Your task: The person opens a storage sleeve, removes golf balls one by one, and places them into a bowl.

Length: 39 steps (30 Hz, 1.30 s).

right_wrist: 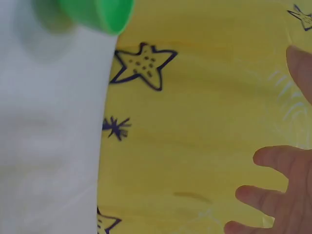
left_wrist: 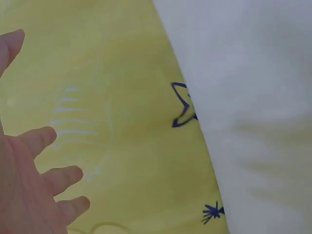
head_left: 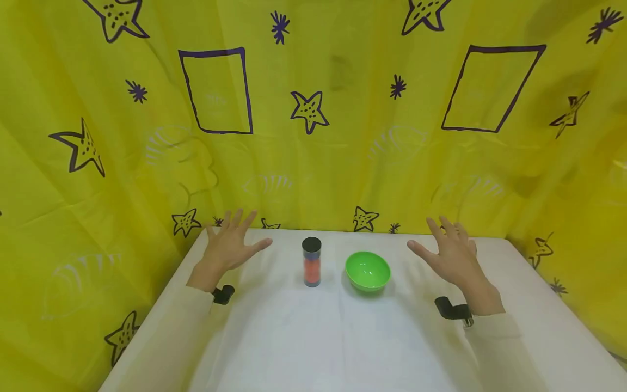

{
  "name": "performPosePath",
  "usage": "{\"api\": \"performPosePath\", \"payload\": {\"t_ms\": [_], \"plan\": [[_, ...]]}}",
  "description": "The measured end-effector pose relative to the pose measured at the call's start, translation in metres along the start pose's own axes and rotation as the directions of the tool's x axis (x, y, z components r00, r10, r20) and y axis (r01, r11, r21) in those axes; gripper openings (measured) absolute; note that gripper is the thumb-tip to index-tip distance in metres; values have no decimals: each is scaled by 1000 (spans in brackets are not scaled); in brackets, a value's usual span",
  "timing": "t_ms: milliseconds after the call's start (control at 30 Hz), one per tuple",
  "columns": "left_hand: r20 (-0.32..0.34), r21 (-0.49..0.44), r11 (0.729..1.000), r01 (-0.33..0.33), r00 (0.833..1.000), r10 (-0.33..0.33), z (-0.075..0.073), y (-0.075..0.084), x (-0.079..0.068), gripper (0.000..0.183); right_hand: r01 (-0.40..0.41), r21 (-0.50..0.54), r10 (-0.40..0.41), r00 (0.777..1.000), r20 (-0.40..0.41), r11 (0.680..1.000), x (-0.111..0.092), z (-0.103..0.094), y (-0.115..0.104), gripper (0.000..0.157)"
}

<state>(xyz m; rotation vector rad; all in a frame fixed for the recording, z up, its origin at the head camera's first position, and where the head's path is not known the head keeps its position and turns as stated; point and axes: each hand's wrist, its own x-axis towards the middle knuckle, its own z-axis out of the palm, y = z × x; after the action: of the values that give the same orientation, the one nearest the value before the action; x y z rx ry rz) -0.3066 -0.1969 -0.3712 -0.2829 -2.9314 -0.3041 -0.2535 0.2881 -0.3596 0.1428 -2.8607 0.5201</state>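
Observation:
Near the middle of the table stands an upright clear cylindrical container (head_left: 312,267) with a black lid and something orange-red inside. To its right sits a bright green bowl (head_left: 368,271), whose inside looks bare; part of that bowl (right_wrist: 100,12) also shows at the top of the right wrist view. My left hand (head_left: 229,249) is held over the table's left side, fingers spread, touching nothing. On the other side my right hand (head_left: 452,255) hovers the same way, its thumb pointing toward the bowl. Neither hand holds anything.
A white table (head_left: 303,343) spreads beneath both arms. Yellow curtains (head_left: 343,169) printed with stars and outlines hang behind it and along both sides. A black device (head_left: 223,294) is strapped at the left wrist, and another black device (head_left: 450,309) at the right.

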Motion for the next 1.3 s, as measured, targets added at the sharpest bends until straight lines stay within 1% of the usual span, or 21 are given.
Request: {"api": "performPosePath", "payload": {"t_ms": [100, 200, 267, 300, 367, 400, 467, 567, 633, 733, 800, 867, 900, 967, 1033, 1133, 1167, 1233, 1300], "plan": [[-40, -63, 998, -3, 999, 1, 0, 5, 0, 93, -3, 86, 5, 1000, -30, 996, 1, 2, -7, 85], [-85, -154, 988, -12, 996, -2, -1, 11, -1, 89, 27, 171, -16, 998, -67, 985, 1, 5, -14, 78], [-118, -239, 971, -19, 993, -10, -1, 16, -4, 85, 63, 218, -43, 995, -94, 974, 2, 6, -20, 73], [-131, -286, 958, -21, 991, -17, -1, 19, -5, 83, 83, 240, -60, 993, -103, 967, 2, 7, -23, 71], [-164, -385, 922, -32, 986, -34, 1, 24, -7, 78, 123, 281, -93, 989, -117, 952, 3, 9, -31, 67], [-186, -433, 900, -47, 982, -39, 3, 26, -7, 75, 141, 303, -109, 987, -122, 942, 3, 10, -34, 64], [-233, -526, 846, -85, 971, -47, 6, 31, -7, 67, 178, 348, -139, 981, -133, 921, 2, 12, -40, 59], [-308, -612, 775, -159, 950, -48, 11, 38, -5, 50, 229, 412, -183, 972, -149, 882, 0, 15, -46, 52], [-347, -644, 740, -195, 936, -55, 12, 43, -5, 39, 265, 437, -214, 963, -162, 860, -1, 17, -50, 48], [-380, -669, 710, -221, 922, -70, 13, 47, -6, 29, 310, 452, -253, 950, -184, 836, -2, 19, -56, 43], [-387, -680, 697, -228, 919, -77, 13, 48, -7, 25, 331, 447, -270, 943, -196, 831, -3, 20, -60, 40], [-385, -688, 687, -231, 920, -76, 14, 50, -7, 23, 344, 445, -283, 938, -200, 827, -4, 21, -64, 38], [-385, -693, 682, -234, 920, -76, 15, 50, -8, 22, 350, 443, -291, 936, -197, 826, -4, 21, -66, 37], [-387, -694, 680, -235, 919, -78, 18, 52, -7, 20, 354, 441, -307, 935, -177, 825, -5, 23, -69, 35], [-397, -697, 678, -233, 913, -95, 20, 54, -7, 17, 357, 446, -326, 934, -148, 821, -6, 25, -71, 35], [-419, -700, 675, -231, 899, -127, 24, 57, -5, 15, 358, 456, -348, 931, -110, 815, -6, 30, -75, 35], [-418, -703, 675, -225, 898, -136, 25, 59, -5, 14, 363, 460, -355, 929, -106, 811, -6, 32, -76, 35], [-405, -709, 672, -212, 903, -143, 28, 62, -4, 14, 370, 464, -365, 925, -105, 805, -6, 35, -78, 36], [-376, -716, 672, -190, 916, -142, 32, 66, -4, 14, 382, 465, -377, 920, -109, 798, -6, 37, -80, 38]]}}
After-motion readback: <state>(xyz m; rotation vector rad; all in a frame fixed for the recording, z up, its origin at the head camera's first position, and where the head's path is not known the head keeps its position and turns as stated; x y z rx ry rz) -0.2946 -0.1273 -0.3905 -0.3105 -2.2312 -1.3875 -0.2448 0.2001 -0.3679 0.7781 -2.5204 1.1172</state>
